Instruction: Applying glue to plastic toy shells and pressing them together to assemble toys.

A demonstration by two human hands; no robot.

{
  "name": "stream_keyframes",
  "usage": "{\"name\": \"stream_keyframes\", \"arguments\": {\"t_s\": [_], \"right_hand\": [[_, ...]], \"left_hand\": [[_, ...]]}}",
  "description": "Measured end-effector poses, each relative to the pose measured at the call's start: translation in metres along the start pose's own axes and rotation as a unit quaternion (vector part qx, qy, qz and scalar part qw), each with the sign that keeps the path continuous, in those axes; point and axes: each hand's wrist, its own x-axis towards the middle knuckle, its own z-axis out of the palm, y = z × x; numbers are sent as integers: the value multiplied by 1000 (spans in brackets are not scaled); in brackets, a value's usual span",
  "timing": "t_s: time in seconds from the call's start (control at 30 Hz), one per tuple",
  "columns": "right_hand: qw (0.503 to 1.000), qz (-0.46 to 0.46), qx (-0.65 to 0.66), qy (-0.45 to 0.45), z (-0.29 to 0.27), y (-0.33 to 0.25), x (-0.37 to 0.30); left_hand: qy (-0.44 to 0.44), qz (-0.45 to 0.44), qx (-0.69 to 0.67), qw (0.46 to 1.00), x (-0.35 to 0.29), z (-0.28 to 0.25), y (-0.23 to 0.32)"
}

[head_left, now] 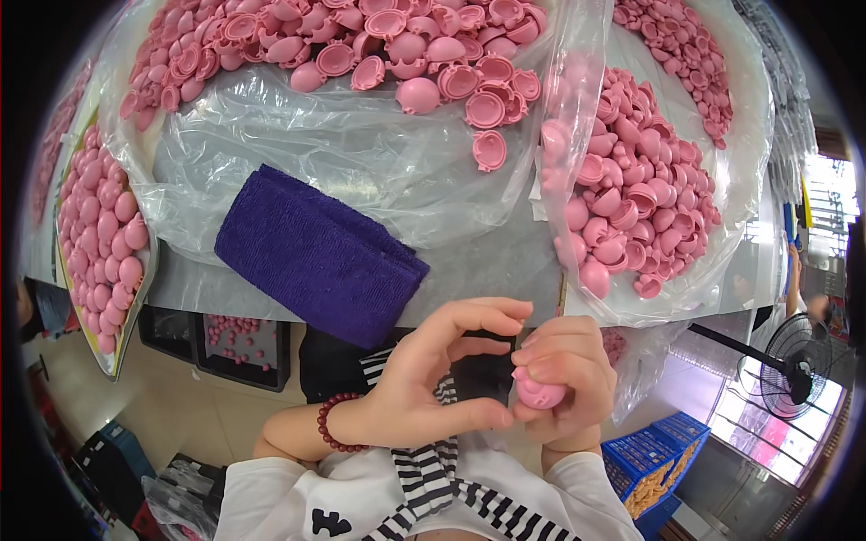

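Observation:
My right hand (577,371) is closed around a small pink ball-shaped plastic piece (538,389) with little points on its top, held in front of my chest. Beside it, my left hand (428,374) has its thumb and fingers spread apart with nothing between them. Its fingertips are close to the piece but seem not to touch it. A folded purple towel (316,252) lies at the table's near edge, just beyond my left hand. Past the towel, a large heap of pink half shells (388,45) rests on clear plastic sheeting (334,144).
To the right, another pile of pink shell parts (640,189) lies on plastic. A tray of closed pink balls (101,243) stands at the left edge. Below the table are a black bin (244,347) with small pink pieces, blue crates (663,455) and a black fan (796,368).

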Motion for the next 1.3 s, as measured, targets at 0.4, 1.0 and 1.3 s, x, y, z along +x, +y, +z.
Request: {"name": "stream_keyframes", "arguments": {"t_s": [0.4, 1.0, 1.3], "right_hand": [[974, 145, 40, 172, 12, 8, -35], [827, 179, -529, 62, -243, 133, -82], [906, 195, -300, 224, -279, 127, -119]], "left_hand": [[-82, 41, 286, 954, 17, 3, 14], [30, -134, -291, 947, 0, -7, 26], [378, 173, 728, 544, -44, -95, 149]]}}
